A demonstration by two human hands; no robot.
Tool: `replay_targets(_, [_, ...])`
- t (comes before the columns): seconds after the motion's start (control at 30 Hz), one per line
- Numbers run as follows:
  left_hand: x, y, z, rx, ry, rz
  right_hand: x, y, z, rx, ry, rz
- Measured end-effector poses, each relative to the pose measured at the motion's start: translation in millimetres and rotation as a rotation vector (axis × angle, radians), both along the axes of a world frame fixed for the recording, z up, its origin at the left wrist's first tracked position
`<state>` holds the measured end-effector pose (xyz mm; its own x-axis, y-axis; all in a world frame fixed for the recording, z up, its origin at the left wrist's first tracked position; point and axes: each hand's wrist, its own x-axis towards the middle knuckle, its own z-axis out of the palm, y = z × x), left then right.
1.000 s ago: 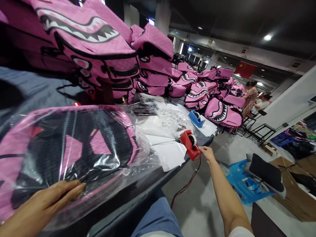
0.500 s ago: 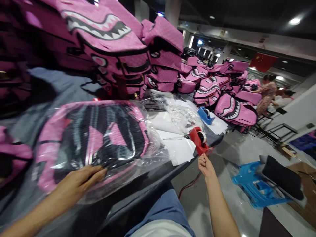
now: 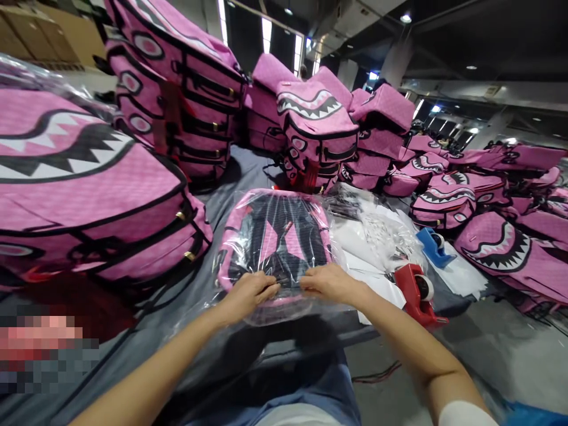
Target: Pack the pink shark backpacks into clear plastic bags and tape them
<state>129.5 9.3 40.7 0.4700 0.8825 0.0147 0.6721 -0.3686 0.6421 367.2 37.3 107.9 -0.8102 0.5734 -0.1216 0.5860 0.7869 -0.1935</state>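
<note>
Over the pink backpack (image 3: 288,228), left hand (image 3: 252,293) and right hand (image 3: 331,284) touch clear plastic (image 3: 276,317), any pinch indiscernible; uneven tugging could tear it.

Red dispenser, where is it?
Head view, right of centre: the red dispenser sits on the table by its edge, beside white papers, nearer the camera than the blue dispenser.

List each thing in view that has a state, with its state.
Near backpack, lying dark panel up
Clear plastic bag, wrinkled, around that backpack
Left hand, fingers on the plastic
Right hand, likewise
Red tape dispenser, roll loaded
Blue tape dispenser, roll loaded
Stacked backpacks, piled several high
</note>
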Motion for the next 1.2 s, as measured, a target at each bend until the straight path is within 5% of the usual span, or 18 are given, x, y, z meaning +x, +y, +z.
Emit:
replay_targets(0.1, [-0.4, 0.1, 0.2, -0.010, 0.014, -0.021, -1.5, 20.9, -9.2, -0.049, -0.022, -0.258])
replay_targets(0.23, [-2.5, 0.6, -3.3, 0.017, 0.002, -0.030, 21.8, 23.3, -15.1, -0.140, 0.297, -0.550])
replay_targets(0.33, [-2.7, 2.4, -6.6, 0.035, -0.014, -0.036, 24.9, 3.8, -20.5, -0.086, 0.403, -0.447])
replay_targets(0.53, [-5.3, -5.0, 0.4, 0.086, 0.035, -0.037, -10.3, -5.7, -34.2, -0.023, 0.020, -0.319])
replay_targets(0.7, [-45.2, -33.1, -5.2, 0.383, 0.090, 0.040, -10.2, 13.4, -33.9, -0.079, -0.047, -0.265])
replay_targets(0.83, [-83.1, -37.0, -21.8, 0.386, 0.030, 0.280, -5.6, 8.4, -40.2, -0.053, 0.072, -0.290])
replay_targets(0.97, [-89.3, -26.8, -26.9, 0.245, -0.046, 0.334, 20.2, -24.3, -50.3, 0.002, 0.504, -0.323])
replay_targets(1.03, [-84.9, -24.6, -27.3, 0.291, -0.048, 0.365, 54.9, -50.1, -55.0, 0.137, 0.760, -0.490])
replay_targets(1.1, [-81.3, -25.1, -28.5, 0.358, -0.048, 0.400, 105.9, -78.5, -58.7, 0.378, 0.869, -0.835])
replay_targets(1.2, [-81.3, -27.0, -32.2, 0.334, -0.085, 0.366, 198.5, -117.4, -63.6, 0.697, 0.668, -1.289])
